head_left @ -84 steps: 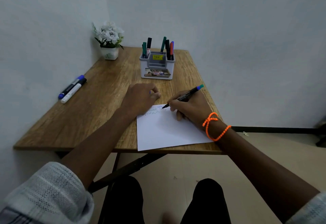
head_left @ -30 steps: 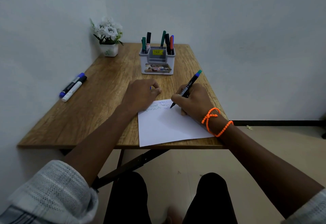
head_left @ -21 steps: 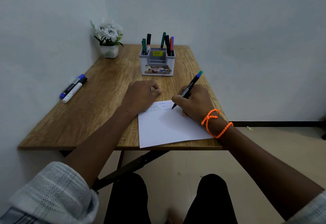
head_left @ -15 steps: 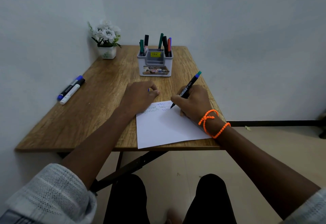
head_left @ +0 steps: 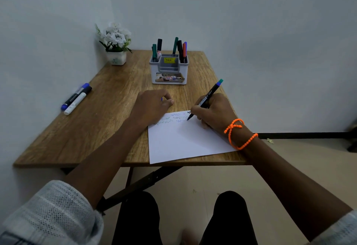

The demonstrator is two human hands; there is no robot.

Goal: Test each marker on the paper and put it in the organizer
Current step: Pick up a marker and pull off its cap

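My right hand (head_left: 213,112) grips a thin black marker (head_left: 209,95) with a blue-green end, its tip touching the white paper (head_left: 183,142) near the top right, beside rows of zigzag scribbles. My left hand (head_left: 150,105) rests at the paper's top left corner with fingers curled around a small blue cap (head_left: 161,99). The grey-white organizer (head_left: 170,71) stands behind the hands and holds several markers upright. Two more markers, one blue-capped (head_left: 74,97) and one white with a black cap (head_left: 77,100), lie at the table's left edge.
A white pot of white flowers (head_left: 116,42) stands in the far left corner of the wooden table (head_left: 96,128). Walls close in on the left and back. The paper's lower edge hangs slightly over the table's front edge. My knees are below.
The marker tip has moved a little down and right along the paper, adding to the scribbles. My left hand has stayed in place with the cap.
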